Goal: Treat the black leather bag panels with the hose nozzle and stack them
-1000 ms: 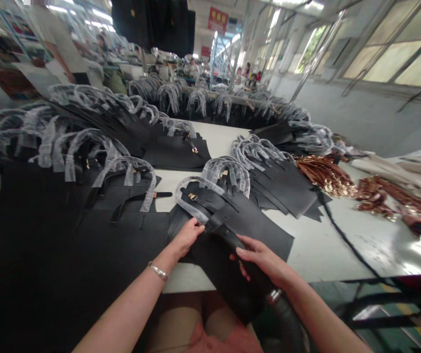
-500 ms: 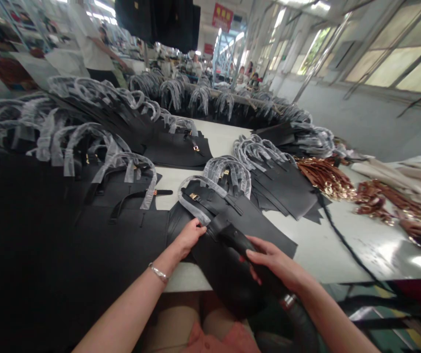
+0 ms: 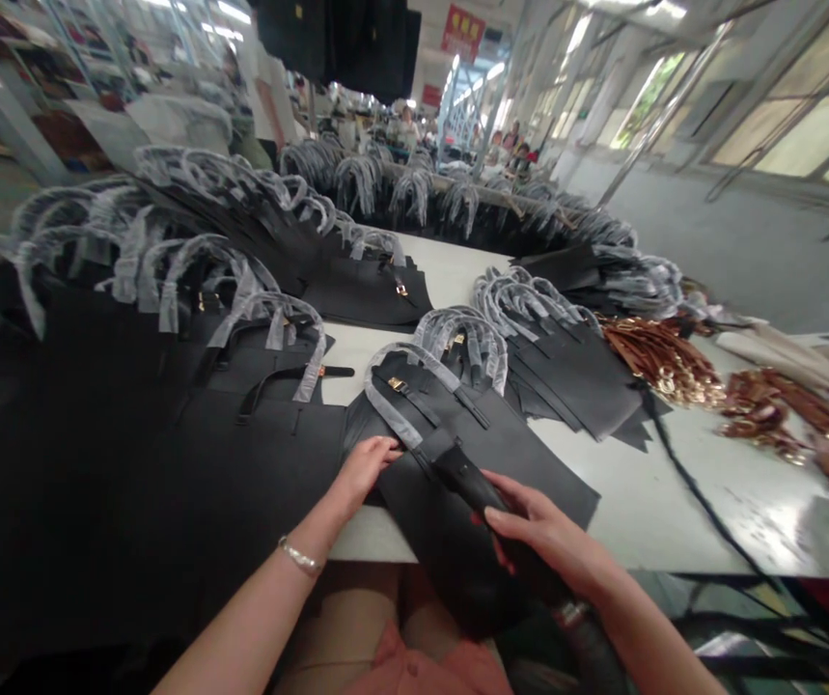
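A black leather bag panel [image 3: 515,444] with a plastic-wrapped handle [image 3: 394,413] and a small gold buckle [image 3: 398,384] lies in front of me, its lower part hanging over the table edge. My left hand [image 3: 363,473] pinches the panel's left edge close to one handle end. In my right hand [image 3: 544,531] is a black hand-held hose tool with a flat nozzle [image 3: 463,475]. The fingers wrap round its body, and a hose with a metal clamp runs down from it. The nozzle's tip lies over the panel just below that handle end.
Black panels with wrapped handles [image 3: 240,319] are piled on the left. More handled panels [image 3: 566,372] lie to the right, beside brown straps with gold hardware [image 3: 664,362]. A black cable [image 3: 696,492] crosses the white tabletop [image 3: 631,512]. People stand in the background.
My view has turned slightly left, so everything sits further right. My left fingertips have slid a little away from the handle end along the panel edge. The right hand keeps its hold.
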`<state>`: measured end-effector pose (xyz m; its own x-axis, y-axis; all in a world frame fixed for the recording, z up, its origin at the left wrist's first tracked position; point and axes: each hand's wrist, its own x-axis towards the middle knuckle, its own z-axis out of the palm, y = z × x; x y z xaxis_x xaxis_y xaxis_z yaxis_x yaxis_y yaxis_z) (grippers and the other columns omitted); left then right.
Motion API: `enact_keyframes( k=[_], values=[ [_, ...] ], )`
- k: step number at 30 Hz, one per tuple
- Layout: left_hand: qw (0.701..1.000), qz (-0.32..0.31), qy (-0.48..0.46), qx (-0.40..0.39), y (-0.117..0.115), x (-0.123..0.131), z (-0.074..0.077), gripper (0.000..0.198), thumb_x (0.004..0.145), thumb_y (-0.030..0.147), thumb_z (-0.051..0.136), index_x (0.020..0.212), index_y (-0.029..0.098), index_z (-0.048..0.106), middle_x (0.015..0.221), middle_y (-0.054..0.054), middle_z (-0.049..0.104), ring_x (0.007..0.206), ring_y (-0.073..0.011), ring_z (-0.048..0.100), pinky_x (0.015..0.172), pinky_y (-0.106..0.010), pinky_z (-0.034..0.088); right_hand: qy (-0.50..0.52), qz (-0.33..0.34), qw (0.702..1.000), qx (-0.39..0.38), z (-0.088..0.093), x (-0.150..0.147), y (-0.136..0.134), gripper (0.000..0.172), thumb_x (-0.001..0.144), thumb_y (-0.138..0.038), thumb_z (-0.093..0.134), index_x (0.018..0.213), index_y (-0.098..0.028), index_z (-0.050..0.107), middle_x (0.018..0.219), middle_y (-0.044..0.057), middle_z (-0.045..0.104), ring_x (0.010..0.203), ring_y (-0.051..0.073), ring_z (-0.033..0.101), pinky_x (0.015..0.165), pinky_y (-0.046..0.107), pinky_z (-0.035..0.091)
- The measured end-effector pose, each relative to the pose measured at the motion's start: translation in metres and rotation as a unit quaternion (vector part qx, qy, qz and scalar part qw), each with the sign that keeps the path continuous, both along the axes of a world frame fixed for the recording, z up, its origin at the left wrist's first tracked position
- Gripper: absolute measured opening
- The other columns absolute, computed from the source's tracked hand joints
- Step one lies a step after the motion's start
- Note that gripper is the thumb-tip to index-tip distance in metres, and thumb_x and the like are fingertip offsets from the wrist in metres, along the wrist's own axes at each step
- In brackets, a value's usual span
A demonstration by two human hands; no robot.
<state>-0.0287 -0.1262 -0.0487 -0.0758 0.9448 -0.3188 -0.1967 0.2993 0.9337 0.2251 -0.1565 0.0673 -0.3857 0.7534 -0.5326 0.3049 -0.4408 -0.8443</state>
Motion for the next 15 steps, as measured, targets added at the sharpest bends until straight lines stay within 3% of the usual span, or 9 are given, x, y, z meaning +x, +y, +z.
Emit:
enact_keyframes(
  k=[4, 7, 11, 15],
  values=[
    [0.969, 0.153, 0.176, 0.084, -0.038, -0.022, -0.002, 0.024, 0.083, 0.035, 0.049, 0.092, 0.015, 0.060, 0.091, -0.008, 0.068, 0.078, -0.0180, 0.067, 0.071, -0.031, 0.054, -0.009, 0.068, 0.998, -0.005, -0.008, -0.011, -0.004, 0.077, 0.077, -0.042, 0.068, 0.143, -0.017, 0.037, 0.073, -0.001, 0.062, 0.050, 0.010, 0.055, 0.047, 0.022, 0.045],
    [0.935, 0.186, 0.271, 0.132, -0.054, -0.029, 0.000, 0.021, 0.086, 0.027, 0.044, 0.093, 0.016, 0.061, 0.091, -0.006, 0.067, 0.079, -0.0172, 0.066, 0.071, -0.030, 0.055, -0.016, 0.125, 0.992, -0.008, -0.016, -0.025, 0.001, 0.072, 0.079, -0.038, 0.067, 0.142, -0.019, 0.039, 0.085, 0.002, 0.066, 0.052, 0.010, 0.056, 0.047, 0.022, 0.046],
    [0.912, 0.149, 0.328, 0.198, -0.043, -0.032, 0.006, 0.021, 0.087, 0.019, 0.044, 0.094, 0.017, 0.064, 0.094, -0.006, 0.068, 0.082, -0.0166, 0.066, 0.076, -0.030, 0.055, -0.028, 0.171, 0.984, -0.039, -0.023, -0.046, 0.009, 0.071, 0.080, -0.034, 0.065, 0.144, -0.019, 0.038, 0.089, 0.004, 0.066, 0.051, 0.010, 0.058, 0.046, 0.022, 0.047],
    [0.878, -0.009, 0.379, 0.294, -0.004, -0.037, 0.014, 0.023, 0.086, 0.015, 0.049, 0.098, 0.019, 0.067, 0.112, -0.006, 0.066, 0.104, -0.0177, 0.061, 0.093, -0.031, 0.047, -0.022, 0.184, 0.980, -0.074, -0.020, -0.062, 0.016, 0.069, 0.080, -0.031, 0.063, 0.142, -0.015, 0.038, 0.084, 0.002, 0.064, 0.048, 0.009, 0.057, 0.042, 0.021, 0.046]
  ],
)
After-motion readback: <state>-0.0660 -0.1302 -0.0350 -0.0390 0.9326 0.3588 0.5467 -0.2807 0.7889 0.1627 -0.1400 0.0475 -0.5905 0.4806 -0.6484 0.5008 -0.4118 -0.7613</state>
